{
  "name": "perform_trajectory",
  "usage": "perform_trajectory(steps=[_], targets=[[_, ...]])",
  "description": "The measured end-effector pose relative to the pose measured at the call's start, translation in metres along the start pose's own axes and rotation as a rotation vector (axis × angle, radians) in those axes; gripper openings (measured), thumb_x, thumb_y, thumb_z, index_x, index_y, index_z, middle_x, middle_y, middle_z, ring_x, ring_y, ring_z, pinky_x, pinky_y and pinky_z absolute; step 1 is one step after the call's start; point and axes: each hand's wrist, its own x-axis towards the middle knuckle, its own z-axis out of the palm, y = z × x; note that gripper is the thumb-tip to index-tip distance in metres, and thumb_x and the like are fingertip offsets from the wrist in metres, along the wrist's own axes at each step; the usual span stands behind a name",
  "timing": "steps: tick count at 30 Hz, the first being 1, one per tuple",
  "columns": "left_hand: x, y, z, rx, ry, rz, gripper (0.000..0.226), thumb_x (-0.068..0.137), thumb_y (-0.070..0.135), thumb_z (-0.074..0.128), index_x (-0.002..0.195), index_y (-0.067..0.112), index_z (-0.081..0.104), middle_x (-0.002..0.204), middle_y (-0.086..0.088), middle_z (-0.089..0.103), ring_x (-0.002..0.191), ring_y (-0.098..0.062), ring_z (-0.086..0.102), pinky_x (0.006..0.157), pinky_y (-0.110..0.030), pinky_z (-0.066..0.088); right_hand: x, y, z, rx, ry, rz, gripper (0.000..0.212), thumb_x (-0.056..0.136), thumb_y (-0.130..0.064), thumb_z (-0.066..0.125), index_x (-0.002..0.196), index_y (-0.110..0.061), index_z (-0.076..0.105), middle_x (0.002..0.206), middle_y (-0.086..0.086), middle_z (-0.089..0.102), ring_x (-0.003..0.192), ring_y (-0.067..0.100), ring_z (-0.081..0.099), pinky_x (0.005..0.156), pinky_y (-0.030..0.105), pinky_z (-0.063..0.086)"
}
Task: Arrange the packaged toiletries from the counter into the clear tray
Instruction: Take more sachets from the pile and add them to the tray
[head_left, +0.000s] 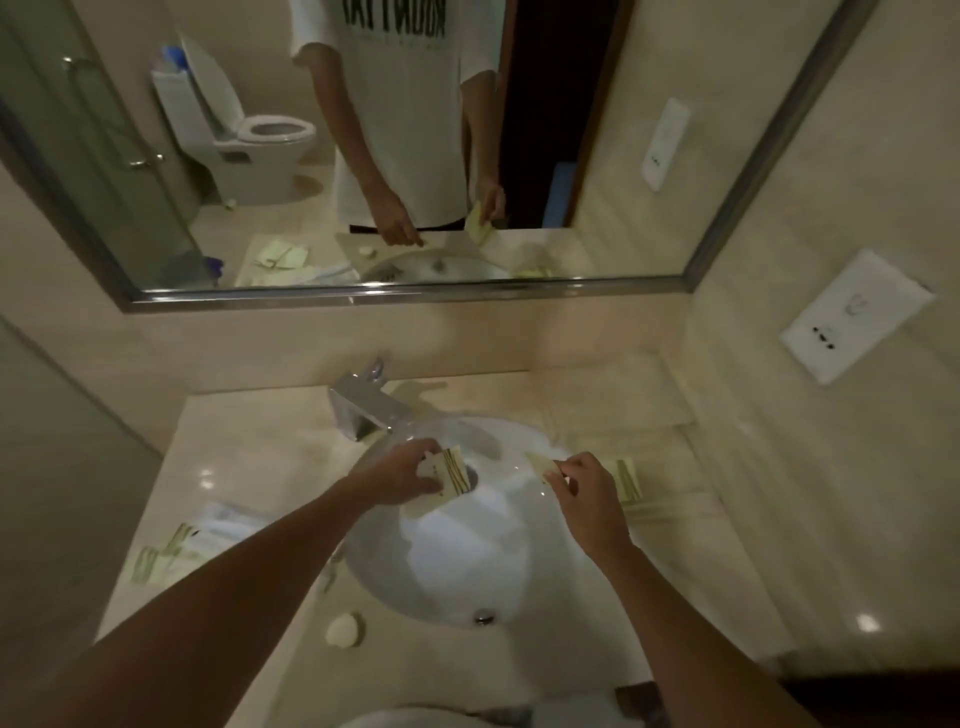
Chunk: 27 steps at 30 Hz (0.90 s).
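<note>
Before you is a beige stone counter (249, 447) with a white oval sink (467, 561) set into it. A chrome faucet (358, 405) stands at its rear edge. Striped packets (166, 551) lie at left, a round soap (343, 630) near front, and more striped packets (631, 480) at right.

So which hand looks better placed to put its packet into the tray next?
Probably the right hand. It pinches a packet at the basin's right edge, close to the clear tray where a striped packet already lies. The left hand holds its packets over the sink's middle, farther away.
</note>
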Motion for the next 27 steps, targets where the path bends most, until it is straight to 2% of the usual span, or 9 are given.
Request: perform_trajectory(steps=[2,6,8,10,11,13,16,22,27], targets=[[0.018,0.030,0.011,-0.006,-0.014,0.014,0.036,0.082,0.019,0.070,0.115,0.012,0.056,0.108,0.000,0.058,0.097,-0.017,0.056,0.074,-0.025,0.043,0.006,0.024,-0.020,-0.034,0.043,0.028,0.019,0.093,-0.021,0.058,0.093,-0.005,0.069,0.090,0.001,0.052,0.070,0.014,0.051,0.069,0.025,0.037],[0.050,0.075,0.031,-0.037,-0.041,0.038,0.032,0.085,0.019,0.067,0.114,0.010,0.056,0.116,-0.012,0.060,0.100,-0.025,0.061,0.075,-0.030,0.051,0.016,0.065,-0.056,-0.054,0.094,0.068,0.020,0.094,-0.020,0.055,0.094,-0.004,0.067,0.094,0.003,0.054,0.072,0.014,0.051,0.070,0.026,0.039],[0.065,0.094,0.042,-0.048,-0.051,0.035,0.028,0.087,0.020,0.064,0.112,0.010,0.057,0.107,-0.007,0.060,0.089,-0.021,0.061,0.060,-0.025,0.054,0.019,0.083,-0.073,-0.058,0.106,0.072,0.019,0.094,-0.019,0.055,0.091,-0.005,0.067,0.091,0.002,0.053,0.069,0.015,0.052,0.067,0.027,0.040],[0.077,0.111,0.052,-0.047,-0.050,0.039,0.021,0.088,0.018,0.062,0.107,0.009,0.058,0.097,-0.002,0.056,0.079,-0.016,0.057,0.046,-0.012,0.041,0.025,0.100,-0.087,-0.068,0.109,0.077,0.015,0.092,-0.017,0.058,0.090,-0.007,0.068,0.088,0.002,0.054,0.067,0.018,0.054,0.064,0.029,0.041],[0.083,0.119,0.056,-0.053,-0.038,0.048,0.015,0.089,0.018,0.061,0.102,0.011,0.058,0.095,-0.002,0.056,0.075,-0.014,0.056,0.044,-0.010,0.037,0.028,0.107,-0.094,-0.084,0.110,0.089,0.014,0.091,-0.017,0.059,0.089,-0.008,0.069,0.087,0.003,0.056,0.066,0.018,0.055,0.063,0.029,0.041],[0.098,0.131,0.064,-0.046,-0.029,0.064,0.010,0.088,0.020,0.062,0.096,0.015,0.058,0.096,-0.007,0.061,0.074,-0.014,0.057,0.049,-0.014,0.039,0.036,0.121,-0.105,-0.106,0.111,0.120,0.010,0.088,-0.016,0.063,0.089,-0.010,0.071,0.085,0.003,0.058,0.067,0.020,0.057,0.062,0.030,0.043],[0.115,0.144,0.068,-0.045,-0.034,0.048,0.017,0.088,0.022,0.061,0.102,0.011,0.060,0.103,-0.010,0.064,0.081,-0.018,0.059,0.056,-0.019,0.043,0.049,0.141,-0.114,-0.114,0.102,0.143,0.007,0.085,-0.015,0.065,0.086,-0.012,0.072,0.084,0.005,0.062,0.067,0.022,0.059,0.065,0.033,0.049],[0.144,0.159,0.072,-0.045,-0.047,0.035,0.020,0.088,0.023,0.061,0.105,0.012,0.061,0.109,-0.009,0.064,0.090,-0.021,0.061,0.068,-0.027,0.049,0.071,0.172,-0.114,-0.142,0.035,0.175,0.007,0.083,-0.014,0.066,0.088,-0.012,0.072,0.088,0.003,0.063,0.067,0.018,0.061,0.062,0.024,0.044],[0.162,0.166,0.072,-0.086,-0.063,0.024,0.011,0.089,0.022,0.060,0.098,0.016,0.060,0.105,-0.006,0.063,0.087,-0.019,0.062,0.064,-0.021,0.049,0.080,0.195,-0.101,-0.291,-0.106,0.124,0.004,0.086,-0.021,0.062,0.084,-0.020,0.066,0.091,-0.003,0.059,0.073,0.018,0.062,0.061,0.028,0.045]])
